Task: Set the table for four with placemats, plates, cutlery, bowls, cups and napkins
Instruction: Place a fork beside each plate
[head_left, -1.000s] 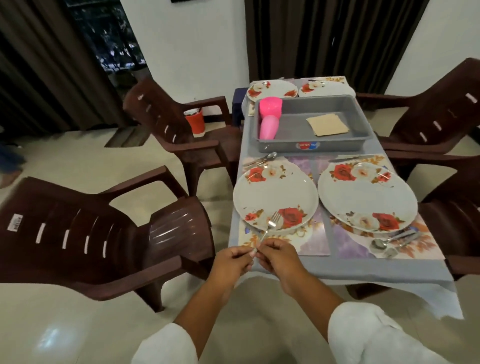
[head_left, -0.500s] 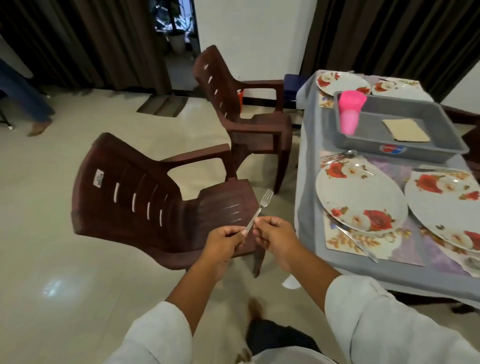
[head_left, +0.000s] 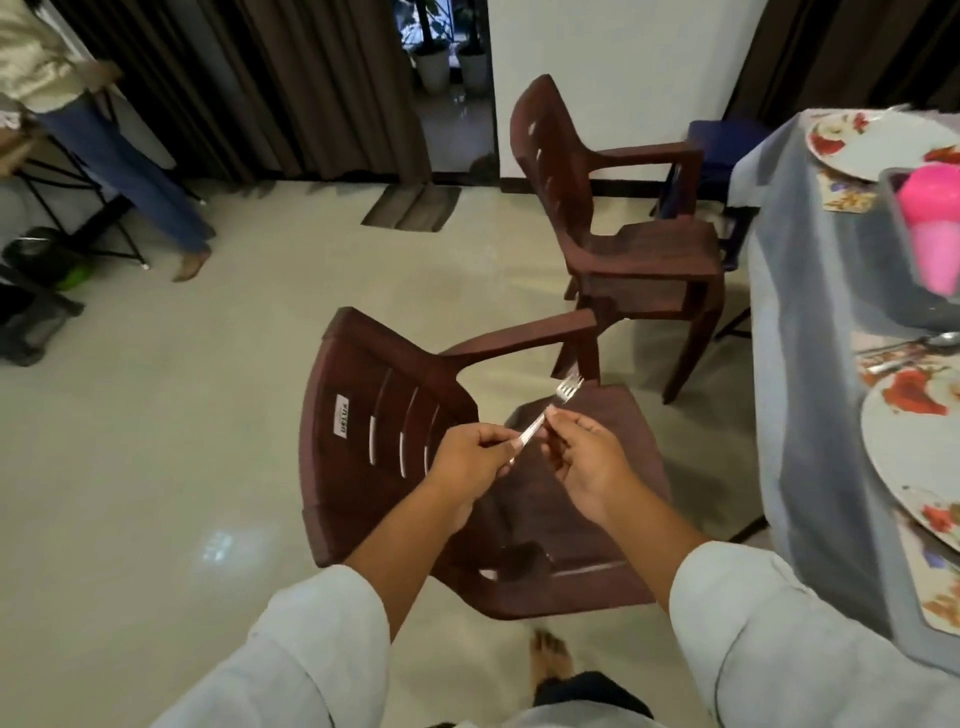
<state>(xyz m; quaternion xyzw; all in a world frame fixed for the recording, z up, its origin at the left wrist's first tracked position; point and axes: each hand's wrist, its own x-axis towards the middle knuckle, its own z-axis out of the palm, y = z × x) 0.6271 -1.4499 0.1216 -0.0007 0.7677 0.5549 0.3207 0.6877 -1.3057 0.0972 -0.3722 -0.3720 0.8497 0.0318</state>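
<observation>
A metal fork is held between both hands above a brown chair, tines pointing up and right. My left hand grips the lower handle and my right hand pinches the stem higher up. The table with its grey cloth runs along the right edge. On it lie floral plates on placemats, with another plate at the far end. A grey tub holds stacked pink cups. A spoon lies beside the near plate.
Two brown plastic chairs stand left of the table, the near one directly under my hands, the far one beyond it. Another person's legs stand at the far left by a black stand. My bare foot shows below.
My view has swung left, away from the table, so the plates have slid to the right edge. Both hands carried the fork off the table edge to above the near chair.
</observation>
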